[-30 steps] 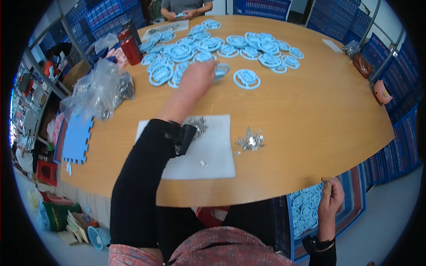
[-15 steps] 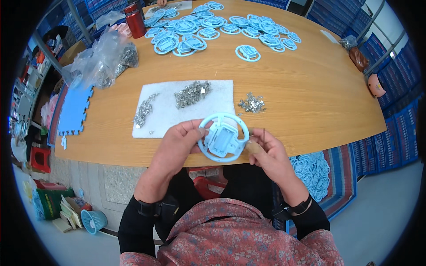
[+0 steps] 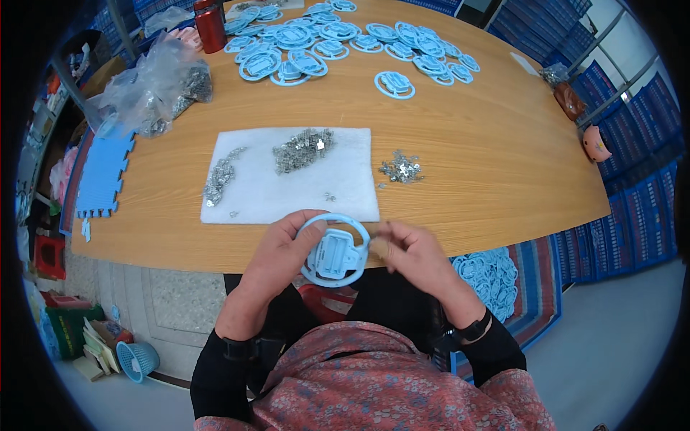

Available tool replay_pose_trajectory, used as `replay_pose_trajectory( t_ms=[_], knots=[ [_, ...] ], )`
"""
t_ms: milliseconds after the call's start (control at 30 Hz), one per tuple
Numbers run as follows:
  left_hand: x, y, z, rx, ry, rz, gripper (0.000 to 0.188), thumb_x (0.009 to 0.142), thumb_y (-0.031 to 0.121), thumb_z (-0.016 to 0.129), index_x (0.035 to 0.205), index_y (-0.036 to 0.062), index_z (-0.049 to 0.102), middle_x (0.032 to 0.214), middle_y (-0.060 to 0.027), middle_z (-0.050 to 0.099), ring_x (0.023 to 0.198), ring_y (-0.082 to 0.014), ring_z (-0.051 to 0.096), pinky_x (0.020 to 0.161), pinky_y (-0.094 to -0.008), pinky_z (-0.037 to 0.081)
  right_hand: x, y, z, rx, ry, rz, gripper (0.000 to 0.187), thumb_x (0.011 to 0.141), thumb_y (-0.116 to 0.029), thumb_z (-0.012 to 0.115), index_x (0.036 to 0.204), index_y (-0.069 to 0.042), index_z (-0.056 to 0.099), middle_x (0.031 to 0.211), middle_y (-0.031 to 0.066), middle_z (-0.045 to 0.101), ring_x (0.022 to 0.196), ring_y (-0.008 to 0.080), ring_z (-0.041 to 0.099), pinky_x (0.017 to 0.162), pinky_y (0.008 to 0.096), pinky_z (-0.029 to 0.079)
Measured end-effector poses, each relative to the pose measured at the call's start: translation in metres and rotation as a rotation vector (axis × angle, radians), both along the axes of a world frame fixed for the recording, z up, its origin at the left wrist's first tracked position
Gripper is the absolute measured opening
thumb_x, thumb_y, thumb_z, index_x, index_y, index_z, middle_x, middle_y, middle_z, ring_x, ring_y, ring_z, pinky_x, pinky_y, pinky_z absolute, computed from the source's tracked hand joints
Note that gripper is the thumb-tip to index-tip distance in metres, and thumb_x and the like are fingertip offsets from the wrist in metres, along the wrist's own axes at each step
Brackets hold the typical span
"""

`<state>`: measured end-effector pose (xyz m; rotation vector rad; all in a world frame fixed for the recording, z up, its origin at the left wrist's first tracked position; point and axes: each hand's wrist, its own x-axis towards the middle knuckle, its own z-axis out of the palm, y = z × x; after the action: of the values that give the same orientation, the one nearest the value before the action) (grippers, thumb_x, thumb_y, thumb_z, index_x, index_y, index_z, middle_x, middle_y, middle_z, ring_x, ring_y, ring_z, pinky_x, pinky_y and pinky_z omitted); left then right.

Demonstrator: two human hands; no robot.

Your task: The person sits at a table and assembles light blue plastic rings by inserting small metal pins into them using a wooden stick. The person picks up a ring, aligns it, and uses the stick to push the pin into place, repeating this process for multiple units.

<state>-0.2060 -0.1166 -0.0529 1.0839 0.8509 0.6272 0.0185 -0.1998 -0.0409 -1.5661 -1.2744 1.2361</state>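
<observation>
My left hand (image 3: 282,248) grips a light blue plastic toy steering wheel part (image 3: 333,251) by its left rim, thumb on top. This ring has a box-shaped compartment in its middle and is held at the table's near edge, in front of the white mat. Close to its right rim is my right hand (image 3: 410,251), fingers bent together, with a tan covering on the thumb. Whatever may be pinched there is too small to make out. On the white mat (image 3: 287,200) lie heaps of small metal pieces (image 3: 300,152), and a further small pile (image 3: 402,169) sits right of it.
Many similar blue rings (image 3: 295,36) cover the table's far side, with a lone one (image 3: 394,85) nearer. At left are a red bottle (image 3: 209,27), plastic bags (image 3: 154,86) and a blue foam tile (image 3: 105,172). More blue parts (image 3: 489,281) fill a container below, right.
The wheel part has come down and left, and its face is turned differently. My right hand has moved left along with it. The view has shifted slightly, and a few metal bits show on the mat.
</observation>
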Motion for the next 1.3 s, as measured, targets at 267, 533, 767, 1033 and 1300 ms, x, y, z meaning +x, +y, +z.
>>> replay_pose_trajectory(
  t_ms=[267,533,767,1033,1300],
  knots=[
    [0.004,0.012,-0.007,-0.051,-0.059,0.103,0.029,0.101,0.018,0.058,0.122,-0.0017,0.062,0.104,-0.0049,0.071,0.091,-0.0078,0.065,0.080,-0.0234,0.053,0.038,0.064,-0.018,0.472,-0.903,-0.036,0.020,0.086,-0.011,0.067,0.105,-0.005,0.067,0.093,0.0148,0.065,0.083,0.0365,0.065,0.073,0.0445,0.054],
    [0.002,0.016,-0.006,-0.022,-0.054,0.105,0.029,0.102,0.018,0.057,0.122,-0.0016,0.062,0.103,-0.0044,0.070,0.088,-0.0066,0.065,0.078,-0.0224,0.053,0.035,0.073,-0.022,0.360,-0.787,-0.015,0.017,0.084,-0.012,0.068,0.099,-0.004,0.068,0.095,0.0131,0.067,0.082,0.0351,0.065,0.070,0.0425,0.053],
    [0.002,0.012,0.000,-0.026,0.044,0.106,0.025,0.100,0.015,0.055,0.118,-0.0015,0.063,0.098,-0.0051,0.071,0.083,-0.0068,0.066,0.073,-0.0221,0.054,0.018,0.075,-0.010,0.365,-0.653,0.073,0.017,0.083,-0.014,0.069,0.099,-0.007,0.069,0.091,0.0096,0.066,0.079,0.0303,0.065,0.068,0.0388,0.052],
    [-0.006,0.011,-0.011,0.026,0.075,0.154,0.024,0.100,0.014,0.054,0.116,-0.0022,0.063,0.098,-0.0056,0.070,0.083,-0.0075,0.066,0.073,-0.0228,0.055,0.008,0.081,-0.009,0.425,-0.850,0.139,0.015,0.084,-0.018,0.068,0.098,-0.014,0.069,0.092,0.0052,0.064,0.085,0.0294,0.066,0.071,0.0401,0.054],
    [-0.007,0.011,-0.010,0.194,0.150,0.165,0.026,0.099,0.010,0.053,0.121,0.0037,0.063,0.101,-0.0046,0.068,0.087,-0.0085,0.064,0.077,-0.0239,0.053,-0.014,0.092,-0.012,0.565,-0.894,0.207,0.016,0.081,-0.020,0.070,0.095,-0.012,0.069,0.089,0.0069,0.064,0.080,0.0308,0.065,0.066,0.0419,0.052]
  ],
)
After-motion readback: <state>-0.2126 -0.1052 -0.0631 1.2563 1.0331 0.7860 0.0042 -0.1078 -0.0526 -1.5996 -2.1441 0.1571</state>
